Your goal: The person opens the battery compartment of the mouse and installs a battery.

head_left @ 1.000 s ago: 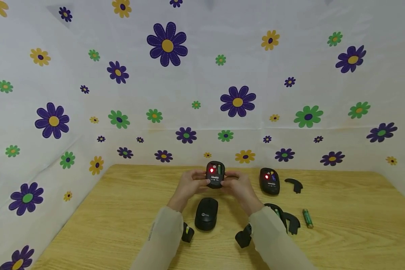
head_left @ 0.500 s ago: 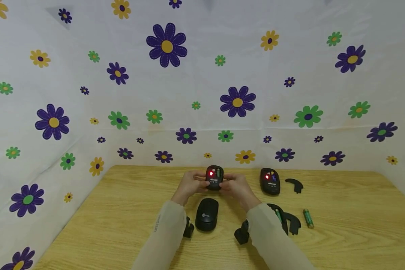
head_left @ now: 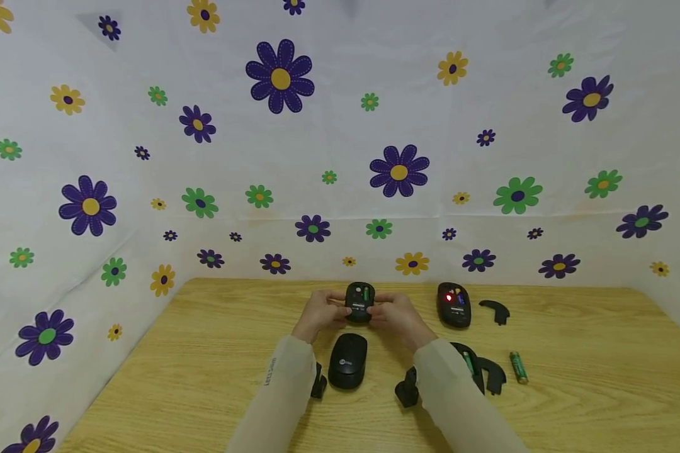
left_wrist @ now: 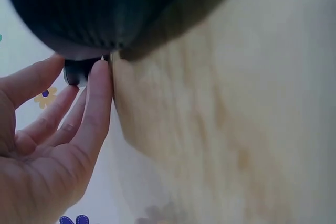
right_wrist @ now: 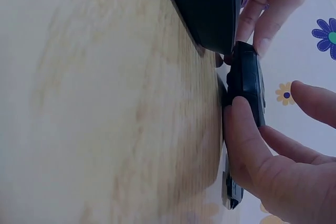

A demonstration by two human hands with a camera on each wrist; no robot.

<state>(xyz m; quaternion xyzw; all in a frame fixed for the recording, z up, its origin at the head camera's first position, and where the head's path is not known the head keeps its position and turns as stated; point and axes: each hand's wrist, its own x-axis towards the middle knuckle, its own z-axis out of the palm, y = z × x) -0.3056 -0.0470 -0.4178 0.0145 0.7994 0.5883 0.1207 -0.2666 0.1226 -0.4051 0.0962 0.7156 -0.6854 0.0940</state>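
At the back of the table, both hands hold a black computer mouse (head_left: 359, 303) underside up, its battery bay uncovered with a green battery (head_left: 366, 293) inside. My left hand (head_left: 324, 311) pinches its left edge; my right hand (head_left: 395, 312) grips the right edge. The right wrist view shows the held mouse (right_wrist: 245, 80) edge-on, low over the wood, between the fingers of both hands. In the left wrist view, the fingers of the left hand (left_wrist: 58, 135) meet a small dark part of it. No red light shows on its underside.
Nearer stands another mouse (head_left: 348, 361), right side up. To the right lie an upturned mouse (head_left: 454, 305) glowing red, a curved black cover (head_left: 495, 311), a second cover (head_left: 493, 376) and a loose green battery (head_left: 518, 367). Another uncovered mouse (head_left: 469, 360) is partly behind the right sleeve.
Both hands have lowered the held mouse slightly toward the table. The red light on its underside, lit in both earlier frames, is out now.
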